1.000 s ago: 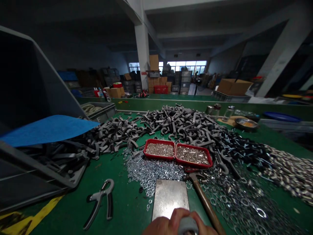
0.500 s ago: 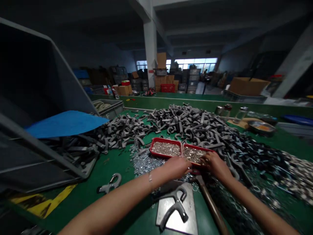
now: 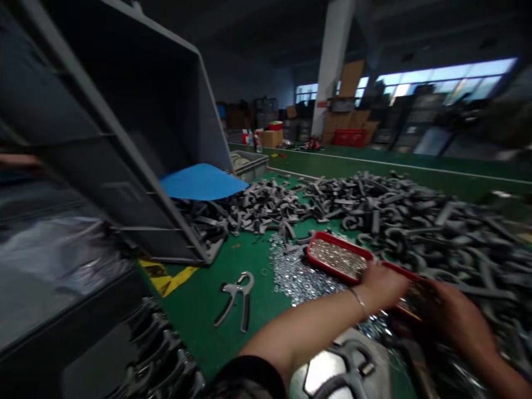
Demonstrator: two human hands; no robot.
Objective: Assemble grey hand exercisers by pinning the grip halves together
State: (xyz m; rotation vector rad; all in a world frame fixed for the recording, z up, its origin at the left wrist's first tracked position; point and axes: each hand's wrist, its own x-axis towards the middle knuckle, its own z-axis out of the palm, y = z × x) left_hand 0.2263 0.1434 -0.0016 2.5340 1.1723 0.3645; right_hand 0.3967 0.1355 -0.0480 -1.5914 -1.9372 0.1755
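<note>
Although blur smears the lower right of the head view, the left hand (image 3: pixel 384 285) and right hand (image 3: pixel 455 321) both sit at the right-hand red tray (image 3: pixel 409 296). The tray lies around 3 o'clock from the left hand and 9 o'clock from the right, its long axis running upper left to lower right. The left hand looks nearer, over the tray's rim, with the right hand's fingers (image 3: pixel 436 293) reaching in from the far side. Both hands look partly curled, but whether either is gripping the tray or its contents cannot be told. The left arm (image 3: pixel 303 327) stretches across from 7 o'clock, a thin bracelet (image 3: pixel 358 300) at the wrist. A second red tray (image 3: pixel 338 257) of small silvery parts butts against the first at 10 o'clock. Zinc washers (image 3: pixel 299 277) spill at 9 o'clock, a heap of grey hook castings (image 3: pixel 415 216) lies behind, and a steel plate (image 3: pixel 320 382) sits below the left forearm.
</note>
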